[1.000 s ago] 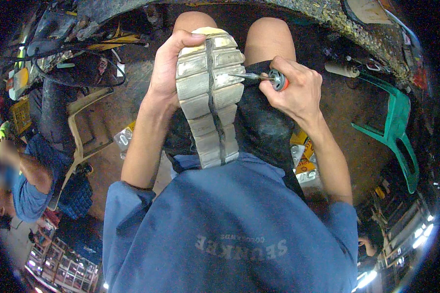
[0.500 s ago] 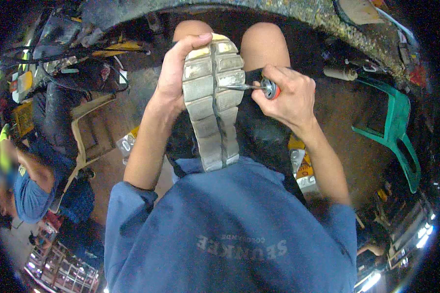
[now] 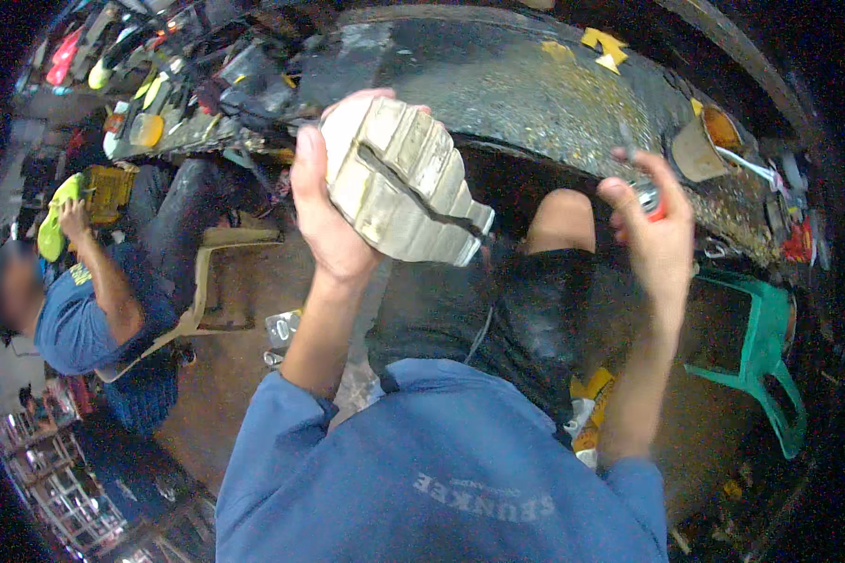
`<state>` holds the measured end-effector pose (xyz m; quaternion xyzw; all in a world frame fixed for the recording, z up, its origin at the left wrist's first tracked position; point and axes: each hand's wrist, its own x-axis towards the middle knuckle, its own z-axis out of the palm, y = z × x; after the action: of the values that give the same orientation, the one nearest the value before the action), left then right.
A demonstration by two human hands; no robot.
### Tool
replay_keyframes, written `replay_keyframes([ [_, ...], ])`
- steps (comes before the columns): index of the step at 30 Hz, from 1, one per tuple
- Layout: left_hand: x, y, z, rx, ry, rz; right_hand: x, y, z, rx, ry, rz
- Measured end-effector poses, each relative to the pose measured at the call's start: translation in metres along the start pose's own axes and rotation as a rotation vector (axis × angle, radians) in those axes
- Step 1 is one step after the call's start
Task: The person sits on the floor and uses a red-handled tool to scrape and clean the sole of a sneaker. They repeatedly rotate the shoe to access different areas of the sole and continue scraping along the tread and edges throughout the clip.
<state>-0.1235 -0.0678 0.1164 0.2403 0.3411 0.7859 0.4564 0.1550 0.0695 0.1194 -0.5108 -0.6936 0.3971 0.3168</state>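
My left hand (image 3: 333, 230) is closed around a pale, worn shoe sole (image 3: 413, 169), thumb along its near left side and fingertips at the far edge. Its blocky tread faces up toward me, and a dark lengthwise groove runs down the middle. Whether an upper is attached cannot be seen. Apart from the sole, off to the right, my right hand (image 3: 662, 235) grips a tool (image 3: 649, 199) like an awl, with a red and silver handle. Its thin metal shaft points away toward the bench and is blurred.
A stained workbench (image 3: 498, 75) lies ahead, with yellow scraps (image 3: 606, 47) and a beige container (image 3: 699, 148) on it. A green plastic chair (image 3: 756, 347) stands at right. On the left, a seated co-worker (image 3: 94, 300) holds a bright yellow-green shoe part (image 3: 61, 216).
The sole has moved away from my body, up toward me and tilted. My right hand has drawn the tool off the sole and carried it right toward the bench. More bench shows.
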Motion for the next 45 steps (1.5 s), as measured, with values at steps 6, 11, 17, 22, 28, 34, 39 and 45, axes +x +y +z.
replay_keyframes([
  [6,-0.040,-0.016,-0.024,0.156,0.173,0.162,0.013,-0.057,-0.003,0.101,-0.048,-0.282],
  [11,-0.065,-0.024,-0.031,0.181,0.335,0.335,-0.064,-0.057,0.087,0.497,-0.666,0.061],
  [17,-0.095,-0.040,-0.036,0.250,0.387,0.441,-0.133,-0.046,0.126,0.305,-0.682,0.186],
  [22,-0.112,-0.056,-0.040,0.200,0.399,0.484,-0.145,-0.049,0.118,0.205,-0.699,0.315],
  [28,-0.116,-0.057,-0.039,0.206,0.393,0.491,-0.151,-0.047,0.116,0.085,-0.718,0.313],
  [34,-0.118,-0.052,-0.040,0.229,0.422,0.454,-0.153,-0.038,0.122,0.066,-0.694,0.237],
  [39,-0.118,-0.051,-0.041,0.204,0.397,0.429,-0.153,-0.033,0.122,0.048,-0.667,0.156],
  [45,-0.118,-0.053,-0.042,0.209,0.382,0.432,-0.152,-0.037,0.120,0.036,-0.666,0.108],
])
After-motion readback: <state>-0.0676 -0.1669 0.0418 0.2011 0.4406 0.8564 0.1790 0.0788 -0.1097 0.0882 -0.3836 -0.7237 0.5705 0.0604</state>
